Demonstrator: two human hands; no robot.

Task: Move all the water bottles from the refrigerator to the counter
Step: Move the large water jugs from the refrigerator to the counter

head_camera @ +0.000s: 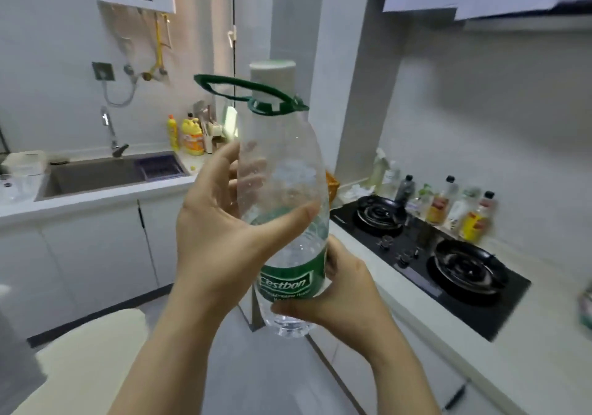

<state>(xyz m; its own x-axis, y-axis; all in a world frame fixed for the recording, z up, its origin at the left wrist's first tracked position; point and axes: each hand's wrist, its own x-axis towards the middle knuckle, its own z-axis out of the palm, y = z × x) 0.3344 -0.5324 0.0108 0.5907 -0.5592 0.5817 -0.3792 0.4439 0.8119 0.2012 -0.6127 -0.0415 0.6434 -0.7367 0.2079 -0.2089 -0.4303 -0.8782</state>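
A large clear water bottle (285, 171) with a green label, white cap and green carry handle is held upright in mid-air at the centre of the view. My left hand (221, 232) grips its upper body, thumb across the front. My right hand (336, 286) holds the lower part from the right, fingers curled under near the base. The counter (528, 366) runs along the right below the bottle. The refrigerator is out of view.
A black two-burner hob (429, 254) with pans lies in the right counter, condiment bottles (448, 206) behind it. A sink (105, 174) with tap and yellow detergent bottles (189, 135) is at the back left. A pale surface (83, 363) is at lower left.
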